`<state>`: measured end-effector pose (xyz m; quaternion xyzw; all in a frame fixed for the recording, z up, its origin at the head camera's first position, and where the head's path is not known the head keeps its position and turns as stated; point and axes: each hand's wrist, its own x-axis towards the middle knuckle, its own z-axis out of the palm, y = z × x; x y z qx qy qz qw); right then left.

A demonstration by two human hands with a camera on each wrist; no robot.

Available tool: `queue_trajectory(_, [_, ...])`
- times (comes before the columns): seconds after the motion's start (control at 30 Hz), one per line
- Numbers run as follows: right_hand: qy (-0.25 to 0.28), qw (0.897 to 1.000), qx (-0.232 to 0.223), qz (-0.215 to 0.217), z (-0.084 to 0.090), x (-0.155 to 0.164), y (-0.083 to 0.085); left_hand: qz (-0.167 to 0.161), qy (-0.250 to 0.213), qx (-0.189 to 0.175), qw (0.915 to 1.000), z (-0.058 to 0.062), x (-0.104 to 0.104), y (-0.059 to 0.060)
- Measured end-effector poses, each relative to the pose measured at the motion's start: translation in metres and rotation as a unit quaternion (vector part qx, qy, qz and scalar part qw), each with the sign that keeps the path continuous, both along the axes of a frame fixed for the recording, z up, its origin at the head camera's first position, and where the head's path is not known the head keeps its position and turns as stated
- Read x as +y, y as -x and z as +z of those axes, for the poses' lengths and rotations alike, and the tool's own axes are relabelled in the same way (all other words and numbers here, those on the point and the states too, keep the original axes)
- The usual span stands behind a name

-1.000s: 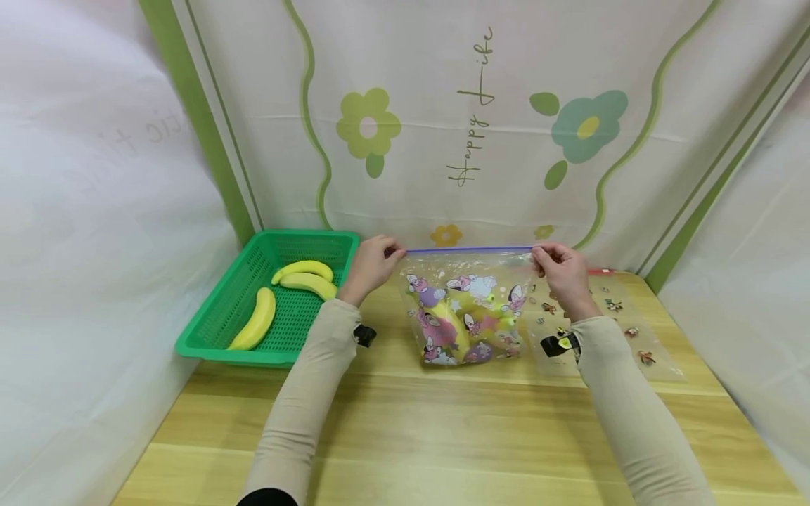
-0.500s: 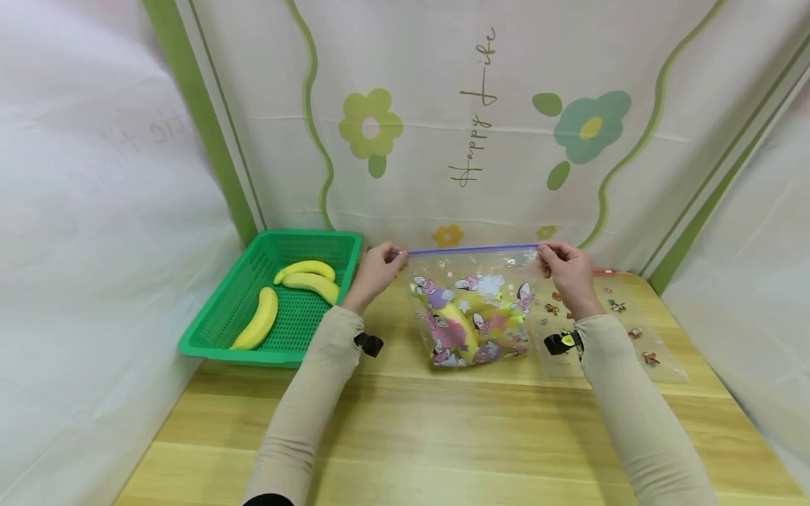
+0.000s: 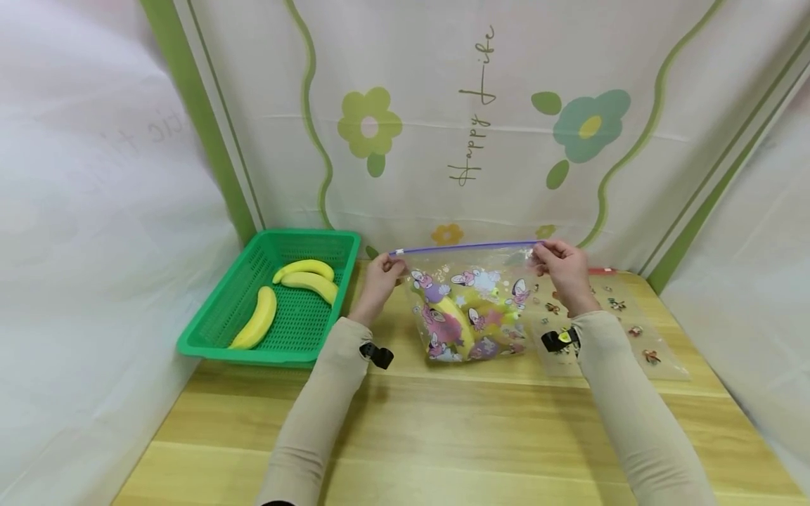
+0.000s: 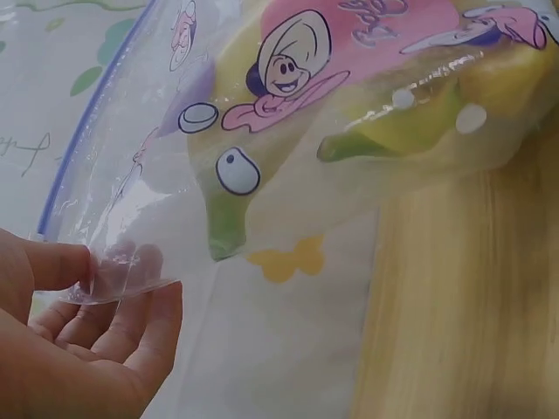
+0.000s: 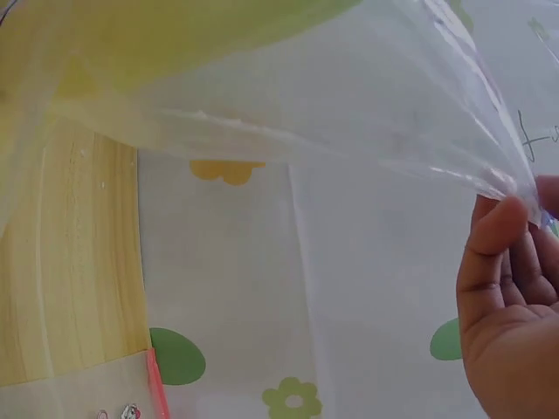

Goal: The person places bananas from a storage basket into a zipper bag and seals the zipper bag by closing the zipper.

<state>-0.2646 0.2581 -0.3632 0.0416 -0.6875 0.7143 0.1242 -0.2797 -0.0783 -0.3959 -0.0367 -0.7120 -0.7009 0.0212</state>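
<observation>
A clear zip bag (image 3: 471,309) with cartoon prints hangs between both hands, its purple zip strip (image 3: 468,247) stretched along the top. Yellow banana shapes (image 4: 397,122) with green ends show through the plastic in the left wrist view. My left hand (image 3: 380,287) pinches the bag's upper left edge between thumb and fingers, just below the white slider (image 3: 399,251). At the opposite corner, my right hand (image 3: 566,274) pinches the plastic by the strip's end; the right wrist view shows its thumb (image 5: 500,223) against the film.
On the left stands a green basket (image 3: 190,344) holding a single banana (image 3: 256,320) and a pair of bananas (image 3: 308,280). Flat on the wooden table (image 3: 455,436), behind the right forearm, lies a second clear bag (image 3: 654,334) with a red strip. A printed curtain (image 3: 418,190) closes off the back.
My left hand has shifted slightly down from the strip's end to the bag's side edge, so the white slider now shows. The right hand keeps its pinch on the other corner.
</observation>
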Motion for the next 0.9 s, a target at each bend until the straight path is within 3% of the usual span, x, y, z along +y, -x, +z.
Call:
queue_trajectory(0.1, [0.020,1.000,0.003,0.018,-0.001,0.001,0.002,0.010,-0.009,0.004,0.9999,0.004,-0.001,0.002])
queue_trajectory(0.33, [-0.054,0.998,-0.015,-0.017,0.000,-0.004,0.010,0.013,0.000,0.025,0.9996,0.014,-0.007,0.014])
queue_trajectory(0.53, [-0.038,0.999,-0.001,-0.018,0.003,-0.012,0.021,0.031,0.015,0.041,0.9985,0.025,-0.012,0.029])
queue_trajectory(0.73, [-0.054,0.998,-0.009,-0.026,0.005,-0.017,0.033,0.052,0.031,0.052,0.9968,0.039,-0.015,0.044])
queue_trajectory(0.9, [-0.054,0.998,-0.005,-0.037,0.007,-0.022,0.041,0.065,0.032,0.043,0.9964,0.046,-0.016,0.057])
